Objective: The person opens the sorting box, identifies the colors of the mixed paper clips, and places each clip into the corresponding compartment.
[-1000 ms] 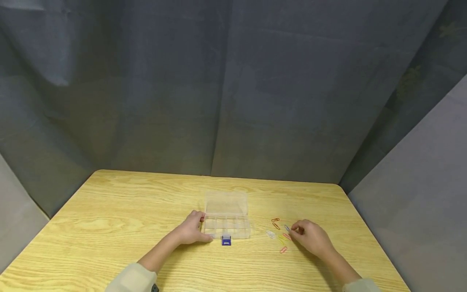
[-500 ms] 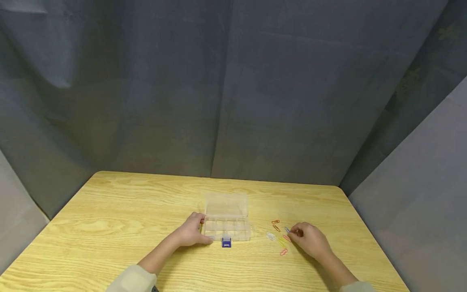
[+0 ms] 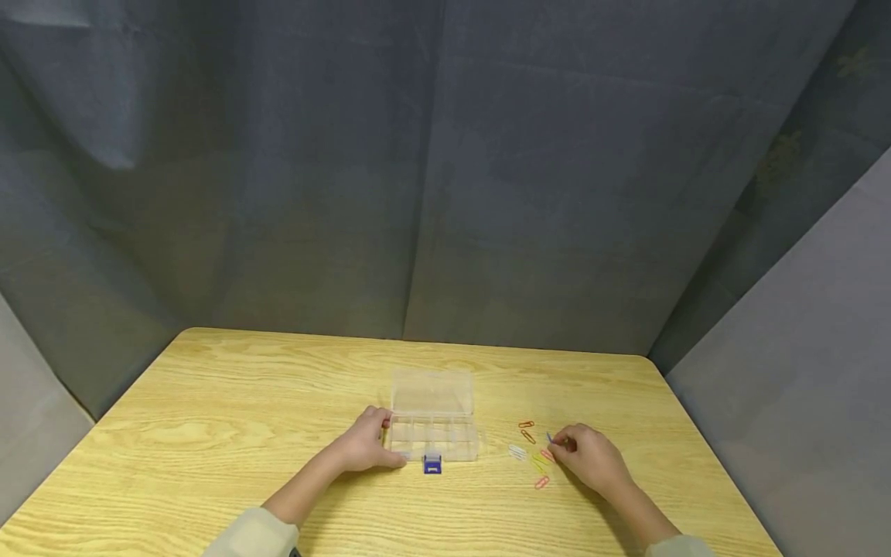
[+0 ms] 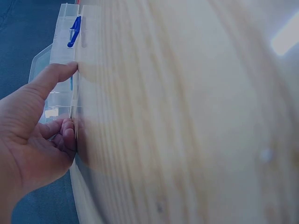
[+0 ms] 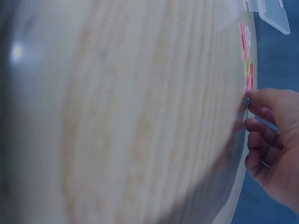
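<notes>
Wrist views show the tabletop (image 5: pixel 140 112) blurred, with bright glare.

The left hand (image 4: pixel 25 126) holds a clear plastic box (image 4: pixel 61 37), thumb stretched toward its blue latch (image 4: pixel 75 31), other fingers curled near the wood-grained table (image 4: pixel 140 112); dark blue cloth (image 4: pixel 42 205) hangs behind.

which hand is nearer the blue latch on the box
Left: the left hand holds the left end of the clear box, just left of the blue latch; the right hand is farther off, right of the paper clips.
</notes>
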A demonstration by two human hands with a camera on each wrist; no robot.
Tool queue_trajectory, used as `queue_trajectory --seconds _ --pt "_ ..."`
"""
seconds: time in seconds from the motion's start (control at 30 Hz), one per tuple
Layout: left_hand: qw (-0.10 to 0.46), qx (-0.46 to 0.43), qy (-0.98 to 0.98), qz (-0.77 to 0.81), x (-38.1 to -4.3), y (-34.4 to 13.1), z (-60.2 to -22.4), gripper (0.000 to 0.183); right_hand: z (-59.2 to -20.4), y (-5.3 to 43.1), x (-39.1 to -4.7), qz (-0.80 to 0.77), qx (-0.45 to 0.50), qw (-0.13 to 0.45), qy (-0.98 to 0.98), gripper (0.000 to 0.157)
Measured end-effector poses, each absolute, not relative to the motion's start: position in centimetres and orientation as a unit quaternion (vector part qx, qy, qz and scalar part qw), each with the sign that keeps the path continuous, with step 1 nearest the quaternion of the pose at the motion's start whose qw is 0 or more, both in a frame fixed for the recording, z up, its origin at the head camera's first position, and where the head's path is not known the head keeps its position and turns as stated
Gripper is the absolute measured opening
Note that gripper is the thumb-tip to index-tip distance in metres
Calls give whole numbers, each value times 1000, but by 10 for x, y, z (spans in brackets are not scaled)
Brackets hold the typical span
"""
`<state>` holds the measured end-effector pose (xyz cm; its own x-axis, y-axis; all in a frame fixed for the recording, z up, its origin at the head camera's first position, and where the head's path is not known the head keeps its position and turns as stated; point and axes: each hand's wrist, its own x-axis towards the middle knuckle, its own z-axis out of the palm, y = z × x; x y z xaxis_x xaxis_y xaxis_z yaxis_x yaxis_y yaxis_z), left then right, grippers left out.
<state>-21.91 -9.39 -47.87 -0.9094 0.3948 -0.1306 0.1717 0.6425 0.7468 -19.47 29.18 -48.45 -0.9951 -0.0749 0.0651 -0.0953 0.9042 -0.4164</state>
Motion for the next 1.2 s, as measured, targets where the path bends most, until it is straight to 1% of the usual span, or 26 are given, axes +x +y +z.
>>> queue_trajectory --seconds 0.27,0.67,1.03,1.2 --pt "143 156 894 394 -219 -93 -479 70 -484 291 -196 215 43 25 -975 6" --pt "139 159 895 393 -219 -93 -478 69 -479 290 -196 216 48 25 -975 8" --pt "139 160 895 393 -218 -93 -478 72 -475 286 -195 211 61 46 -975 7" --pt "140 158 895 393 -218 -92 -477 71 -471 281 -195 210 61 45 -975 7"
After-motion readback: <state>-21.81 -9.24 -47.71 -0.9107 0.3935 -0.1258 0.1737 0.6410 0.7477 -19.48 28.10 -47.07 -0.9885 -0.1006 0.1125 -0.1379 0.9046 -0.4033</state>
